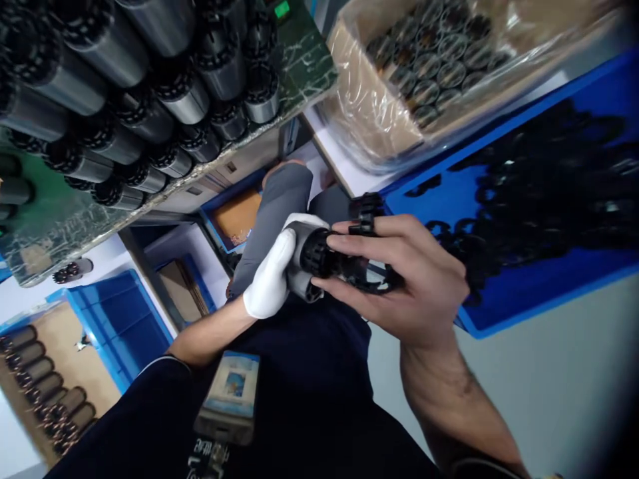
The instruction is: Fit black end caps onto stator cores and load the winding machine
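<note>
In a white glove, my left hand (pixel 272 273) is wrapped round a grey metal cylinder (pixel 299 284) in front of my lap. My bare right hand (pixel 399 273) is at the cylinder's right end, its fingertips on a black toothed ring (pixel 318 253) there. More black ring parts sit in the same hand: one toothed piece (pixel 367 211) stands above the index finger, and another ring (pixel 377 278) lies near the palm. How far the toothed ring sits in the cylinder is hard to make out.
Many metal cylinders with black ends (pixel 180 96) stand on a green bench (pixel 304 60) at upper left. A carton of metal rings (pixel 389 113) is at the top. On the right, a blue bin (pixel 414 206) holds black parts. Another bin (pixel 117 326) is at lower left.
</note>
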### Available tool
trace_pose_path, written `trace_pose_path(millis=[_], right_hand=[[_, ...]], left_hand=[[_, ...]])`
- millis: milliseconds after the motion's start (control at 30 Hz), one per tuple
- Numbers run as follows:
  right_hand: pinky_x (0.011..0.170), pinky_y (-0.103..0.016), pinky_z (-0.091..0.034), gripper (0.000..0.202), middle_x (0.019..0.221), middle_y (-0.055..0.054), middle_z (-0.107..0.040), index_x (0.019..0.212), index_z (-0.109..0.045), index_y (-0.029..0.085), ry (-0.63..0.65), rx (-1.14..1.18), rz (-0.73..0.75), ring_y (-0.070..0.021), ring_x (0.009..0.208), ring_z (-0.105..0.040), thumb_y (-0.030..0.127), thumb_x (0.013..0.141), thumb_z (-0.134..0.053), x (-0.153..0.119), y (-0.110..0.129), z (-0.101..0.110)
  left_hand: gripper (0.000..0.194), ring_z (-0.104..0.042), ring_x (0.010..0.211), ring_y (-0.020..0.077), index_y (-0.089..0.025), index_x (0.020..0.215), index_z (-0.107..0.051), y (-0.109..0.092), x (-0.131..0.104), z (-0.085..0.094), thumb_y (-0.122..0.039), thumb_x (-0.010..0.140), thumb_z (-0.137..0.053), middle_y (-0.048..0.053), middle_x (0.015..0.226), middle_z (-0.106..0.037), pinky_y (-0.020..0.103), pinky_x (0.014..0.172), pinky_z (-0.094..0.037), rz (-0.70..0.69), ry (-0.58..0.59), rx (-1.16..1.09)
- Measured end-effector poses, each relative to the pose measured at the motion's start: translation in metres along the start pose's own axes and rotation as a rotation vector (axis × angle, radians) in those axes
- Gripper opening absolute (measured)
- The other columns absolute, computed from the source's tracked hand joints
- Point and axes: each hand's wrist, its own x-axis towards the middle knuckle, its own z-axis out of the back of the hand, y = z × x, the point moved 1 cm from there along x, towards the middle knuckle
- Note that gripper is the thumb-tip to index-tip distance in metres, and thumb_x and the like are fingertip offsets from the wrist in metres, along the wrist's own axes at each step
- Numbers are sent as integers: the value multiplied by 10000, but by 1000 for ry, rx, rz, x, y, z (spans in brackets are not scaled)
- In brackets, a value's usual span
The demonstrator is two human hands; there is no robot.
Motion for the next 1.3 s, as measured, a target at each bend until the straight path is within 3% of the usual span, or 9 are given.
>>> trace_pose_path(millis=[133, 267, 467, 600, 767, 967, 1067, 1200, 1300], right_hand=[[1011, -421, -719, 478, 1281, -40, -839, 1362, -829, 331, -23, 40, -77, -267, 1111, -827, 253, 920, -995, -1, -10, 1], [1032, -432, -718, 483, 1269, -29, -844, 1325, -843, 334, -7, 64, -125, -267, 1106, -829, 164, 898, -991, -1, -17, 4], [847, -390, -733, 573, 1288, -26, -846, 1357, -838, 337, -13, 100, -212, -268, 1082, -824, 159, 846, -1028, -4, -26, 1], [1036, -399, -716, 545, 1278, -28, -842, 1350, -838, 313, -25, 60, -131, -251, 1114, -827, 112, 871, -1002, -5, -28, -4], [803, -375, -720, 548, 1278, -22, -849, 1355, -829, 337, -27, 103, -234, -254, 1049, -828, 182, 865, -1020, -6, -27, -10], [1051, -397, -714, 475, 1240, -40, -839, 1324, -845, 308, -42, 87, -151, -253, 1110, -833, 119, 906, -969, -11, -24, -16], [962, -392, -720, 411, 1234, -53, -821, 1308, -866, 306, -61, 27, -152, -257, 1090, -819, 200, 926, -974, -12, -23, -12], [869, -408, -708, 536, 1182, 16, -854, 1442, -825, 386, -184, 67, -213, -235, 972, -829, 112, 981, -819, -15, -16, -1], [857, -403, -722, 539, 1128, 30, -871, 1444, -812, 355, -111, 79, -220, -253, 980, -847, 106, 966, -803, -18, -4, -1]], left_hand=[[476, -582, 1531, 309, -296, 1455, -750, -4, 10, -7, -609, 1194, -505, 47, 1554, -692, 445, 1363, -427, -22, -12, 124], [457, -648, 1405, 277, -310, 1366, -784, -2, 18, -6, -605, 1202, -476, 41, 1421, -724, 417, 1285, -510, -1, 8, 168], [462, -598, 1516, 314, -307, 1345, -769, 2, 26, 1, -663, 1169, -531, 48, 1464, -710, 433, 1333, -491, 36, 12, 252], [515, -607, 1518, 307, -281, 1366, -748, 1, 25, 2, -705, 1156, -544, 68, 1467, -723, 422, 1346, -466, 98, -14, 266], [513, -641, 1464, 302, -246, 1337, -753, 5, 20, 11, -681, 1177, -534, 80, 1429, -719, 460, 1361, -474, 80, -60, 309], [484, -688, 1370, 301, -242, 1329, -742, 10, 18, 15, -666, 1154, -591, 102, 1341, -728, 442, 1292, -542, 57, 53, 311], [575, -729, 1260, 313, -242, 1378, -692, 13, 16, 11, -709, 1046, -739, 107, 1321, -730, 455, 1166, -614, 93, 31, 261], [585, -790, 867, 251, -293, 1401, -604, 12, 20, 6, -654, 990, -809, 64, 1118, -759, 366, 740, -650, 203, -25, -21], [457, -822, 928, 268, -304, 1322, -587, 3, 27, 4, -592, 1035, -795, 55, 1094, -772, 321, 681, -609, 143, -107, -73]])
